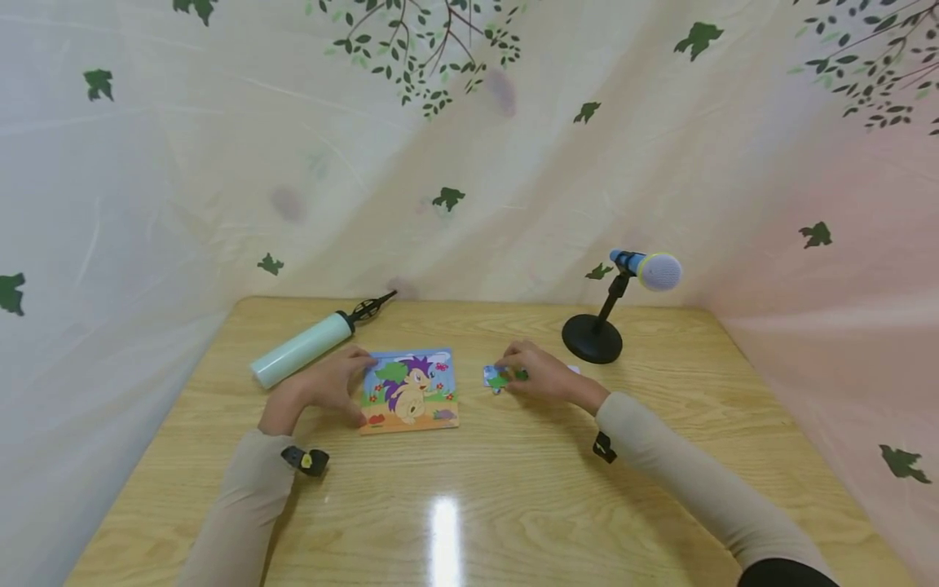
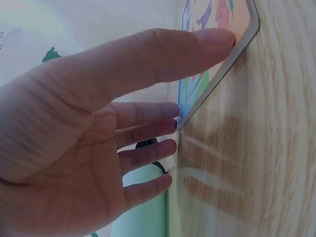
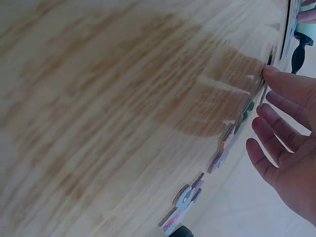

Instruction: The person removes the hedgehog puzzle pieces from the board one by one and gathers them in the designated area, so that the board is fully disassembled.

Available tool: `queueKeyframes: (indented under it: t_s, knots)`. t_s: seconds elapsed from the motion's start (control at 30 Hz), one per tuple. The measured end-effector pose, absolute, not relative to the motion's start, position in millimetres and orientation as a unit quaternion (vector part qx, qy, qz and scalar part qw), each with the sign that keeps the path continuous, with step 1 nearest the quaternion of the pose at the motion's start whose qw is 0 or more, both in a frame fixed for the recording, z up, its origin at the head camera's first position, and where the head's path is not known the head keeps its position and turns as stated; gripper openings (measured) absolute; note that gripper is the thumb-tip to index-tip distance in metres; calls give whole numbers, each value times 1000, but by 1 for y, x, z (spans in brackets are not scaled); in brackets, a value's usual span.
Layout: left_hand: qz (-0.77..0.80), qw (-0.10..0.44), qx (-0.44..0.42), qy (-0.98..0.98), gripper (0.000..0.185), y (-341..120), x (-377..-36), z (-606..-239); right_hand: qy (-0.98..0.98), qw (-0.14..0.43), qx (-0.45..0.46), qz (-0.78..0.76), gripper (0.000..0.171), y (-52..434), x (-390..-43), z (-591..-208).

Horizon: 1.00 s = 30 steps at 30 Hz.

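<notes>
A jigsaw board with a purple-haired hedgehog picture lies flat on the table. My left hand spans the board's left edge, thumb at the near corner and fingertips at the far one; its fingers are fairly straight in the left wrist view. To the right of the board, my right hand pinches a small blue and green puzzle piece between thumb and fingers, low over the table. Several loose puzzle pieces lie along the table beside that hand in the right wrist view, partly hidden by it in the head view.
A pale green hand pump with a black nozzle lies behind my left hand. A toy microphone on a round black stand stands at the back right. Leaf-printed cloth hangs behind the wooden table.
</notes>
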<state>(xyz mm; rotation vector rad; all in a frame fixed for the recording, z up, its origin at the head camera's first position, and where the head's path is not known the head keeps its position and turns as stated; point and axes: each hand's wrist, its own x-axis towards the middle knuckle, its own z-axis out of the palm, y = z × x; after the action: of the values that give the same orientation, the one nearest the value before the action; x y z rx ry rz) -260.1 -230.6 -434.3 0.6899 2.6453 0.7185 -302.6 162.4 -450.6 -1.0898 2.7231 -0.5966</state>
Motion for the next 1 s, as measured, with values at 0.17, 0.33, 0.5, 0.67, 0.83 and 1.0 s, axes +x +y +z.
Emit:
queueKeyframes:
  t_s: [0.17,0.33,0.5,0.67,0.83,1.0]
  knots:
    - [254,157,241,923,101,-231,-259,-436,908,74,-365,-191,37,163,-303,-449]
    - [257,161,235,923,100,-231,-260,-436,911,77,-360,-185,37,163,-305,-450]
    - [255,160,236,924,100,-231,-259,-436,912,76,-361,-182,38,164,-306,-451]
    - [254,169,221,926,101,-231,-259,-436,914,79,-353,-185,38,164,-306,-452]
    - [253,174,215,927,100,-230,-259,-436,916,80,-347,-186,38,164,-305,-452]
    - [252,176,213,927,101,-230,-259,-436,915,81,-349,-186,38,164,-305,-451]
